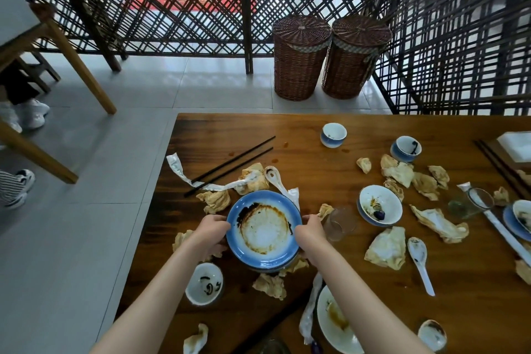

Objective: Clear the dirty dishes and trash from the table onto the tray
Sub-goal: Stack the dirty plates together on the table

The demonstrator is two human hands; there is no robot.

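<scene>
Head view | left hand (pixel 211 234) grips left rim of blue plate (pixel 264 230), fingers curled on its edge | right hand (pixel 311 231) grips right rim likewise | plate sits on table (pixel 316 152) near its left edge, among napkins (pixel 215 200), below chopsticks (pixel 230 167) | spoon (pixel 275 181) just behind plate, glass (pixel 340 223) beside right hand

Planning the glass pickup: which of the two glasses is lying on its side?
The glass at the far right, tipped over beside a long paper wrapper. The other glass stands upright by the right hand.
</scene>
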